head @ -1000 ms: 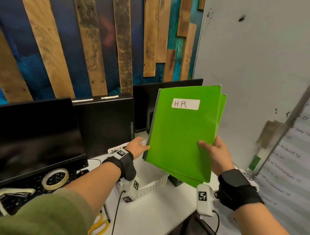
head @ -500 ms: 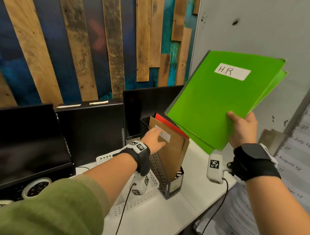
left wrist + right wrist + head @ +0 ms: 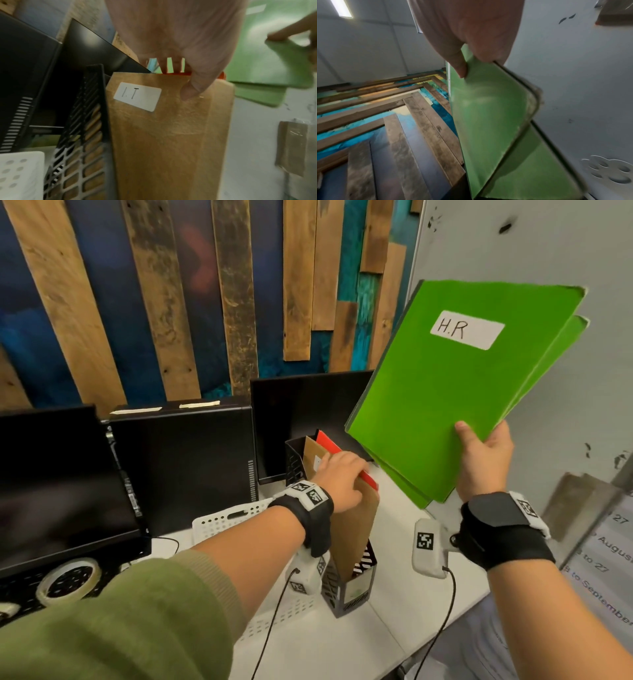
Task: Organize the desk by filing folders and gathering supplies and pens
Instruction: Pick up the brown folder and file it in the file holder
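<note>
My right hand (image 3: 479, 453) grips the lower edge of green folders (image 3: 455, 385) labelled "H.R", held up in the air at the right; the thumb lies on the front (image 3: 460, 65). A black mesh file holder (image 3: 346, 587) stands on the white desk (image 3: 394, 628). In it stand a brown folder (image 3: 168, 135) labelled "I.T" and a red folder (image 3: 334, 450) behind it. My left hand (image 3: 342, 481) grips the top edge of these folders, thumb on the brown front (image 3: 193, 86), fingers hooked behind.
A white perforated basket (image 3: 222, 522) sits left of the file holder. Black monitors (image 3: 58, 484) and a computer case (image 3: 185, 460) stand along the back. A roll of tape (image 3: 68, 580) lies on the keyboard at left. A grey wall panel (image 3: 548, 251) is close on the right.
The right hand lifted the green folders up and to the right, off the file holder. The left hand moved from the basket to the top edge of the brown and red folders.
</note>
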Available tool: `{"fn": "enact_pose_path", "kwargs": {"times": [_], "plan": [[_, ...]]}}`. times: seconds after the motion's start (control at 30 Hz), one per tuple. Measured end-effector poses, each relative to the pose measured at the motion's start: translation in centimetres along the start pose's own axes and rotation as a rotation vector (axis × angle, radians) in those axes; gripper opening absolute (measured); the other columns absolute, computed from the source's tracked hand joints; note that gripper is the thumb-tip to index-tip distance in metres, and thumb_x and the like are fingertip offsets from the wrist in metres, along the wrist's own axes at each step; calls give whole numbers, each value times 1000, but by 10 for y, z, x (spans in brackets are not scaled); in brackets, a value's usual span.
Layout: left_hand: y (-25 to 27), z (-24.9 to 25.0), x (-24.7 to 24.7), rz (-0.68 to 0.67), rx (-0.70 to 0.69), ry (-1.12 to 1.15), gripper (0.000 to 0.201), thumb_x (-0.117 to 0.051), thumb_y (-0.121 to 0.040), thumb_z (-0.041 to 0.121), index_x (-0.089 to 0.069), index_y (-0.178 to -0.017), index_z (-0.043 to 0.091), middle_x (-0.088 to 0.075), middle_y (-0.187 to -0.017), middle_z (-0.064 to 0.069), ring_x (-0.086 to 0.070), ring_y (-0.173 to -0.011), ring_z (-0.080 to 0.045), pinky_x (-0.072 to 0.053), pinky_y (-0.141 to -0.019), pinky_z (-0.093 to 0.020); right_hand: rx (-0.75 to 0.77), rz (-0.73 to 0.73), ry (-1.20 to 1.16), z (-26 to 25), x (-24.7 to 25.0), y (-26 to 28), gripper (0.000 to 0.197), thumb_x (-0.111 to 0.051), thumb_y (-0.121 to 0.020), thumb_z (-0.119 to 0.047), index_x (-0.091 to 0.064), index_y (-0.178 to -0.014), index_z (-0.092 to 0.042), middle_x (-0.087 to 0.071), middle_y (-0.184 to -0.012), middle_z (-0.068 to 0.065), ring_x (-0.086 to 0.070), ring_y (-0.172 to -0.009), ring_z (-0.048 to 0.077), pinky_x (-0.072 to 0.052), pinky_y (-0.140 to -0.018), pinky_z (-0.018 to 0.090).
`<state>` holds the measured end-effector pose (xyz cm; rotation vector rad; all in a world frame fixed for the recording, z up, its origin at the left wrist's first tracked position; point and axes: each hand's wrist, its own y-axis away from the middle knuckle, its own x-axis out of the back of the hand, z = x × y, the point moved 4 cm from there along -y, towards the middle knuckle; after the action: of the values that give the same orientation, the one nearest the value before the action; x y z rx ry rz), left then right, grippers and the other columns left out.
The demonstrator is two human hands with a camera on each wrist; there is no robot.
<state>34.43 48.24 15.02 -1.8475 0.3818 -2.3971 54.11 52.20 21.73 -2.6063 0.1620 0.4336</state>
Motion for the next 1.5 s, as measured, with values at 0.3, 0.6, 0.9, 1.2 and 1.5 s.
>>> {"fn": "enact_pose_path", "kwargs": {"times": [0.3,0.6,0.9,1.2,1.5], "plan": [[33,-66,-3,83,244,301,59,-53,-82,2,-39,-134,27,-8,-156,1,-10,-145,-27,-32,-113,-43,-90,-92,131,43,-15,48,27,-54,-89,5,-55,-107,-14,-62,-110,5,-60,-96,14,-50,-91,29],[41,-62,7,59,221,337,43,-53,-85,1,-44,-121,23,-3,-157,1,-46,-126,-27,-51,-92,-38,75,140,49,15,-13,64,30,-55,-90,0,-54,-102,-28,-60,-112,6,-59,-101,10,-48,-95,25],[44,-61,8,48,213,336,52,-55,-84,2,-41,-129,23,-3,-158,2,-51,-121,-27,-54,-85,-37,62,107,12,12,-30,80,32,-54,-90,2,-51,-121,-6,-61,-117,10,-59,-100,13,-49,-92,22],[42,-66,3,26,203,376,71,-54,-83,1,-27,-143,28,3,-159,4,-58,-102,-20,-43,-58,-16,63,10,187,42,-44,86,43,-54,-91,-6,-45,-133,-10,-56,-126,-2,-53,-119,13,-40,-106,28],[39,-68,-1,25,195,388,74,-54,-83,-2,-25,-144,28,3,-158,6,-49,-122,-25,-55,-81,-38,-102,-182,363,117,-34,126,19,-40,-99,-11,-44,-115,-21,-52,-102,-13,-49,-93,5,-39,-86,19]]}}
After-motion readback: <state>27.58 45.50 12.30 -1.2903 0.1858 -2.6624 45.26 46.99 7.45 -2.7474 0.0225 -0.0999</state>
